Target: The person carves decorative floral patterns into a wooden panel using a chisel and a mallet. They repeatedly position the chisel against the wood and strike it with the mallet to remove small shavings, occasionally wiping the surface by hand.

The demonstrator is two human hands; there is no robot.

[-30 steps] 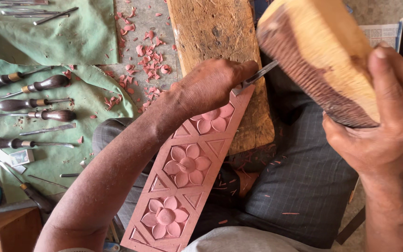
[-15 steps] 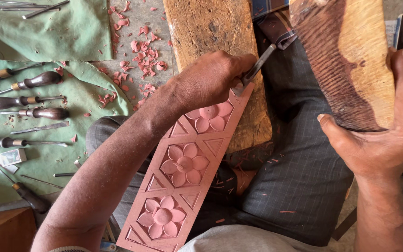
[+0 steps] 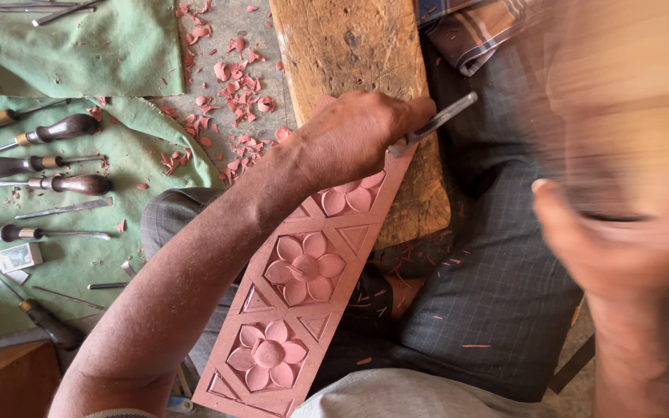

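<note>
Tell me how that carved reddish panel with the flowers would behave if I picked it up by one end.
The carved panel looks rigid, so it probably wouldn't flop. Long and flat, it likely won't roll. Its thin raised petals could chip if knocked.

We record a grey floor (image 3: 230, 23) carrying a green cloth (image 3: 79, 46), scattered reddish chips (image 3: 234, 77), and a wooden block (image 3: 358, 46), apparently resting directly on it.
</note>
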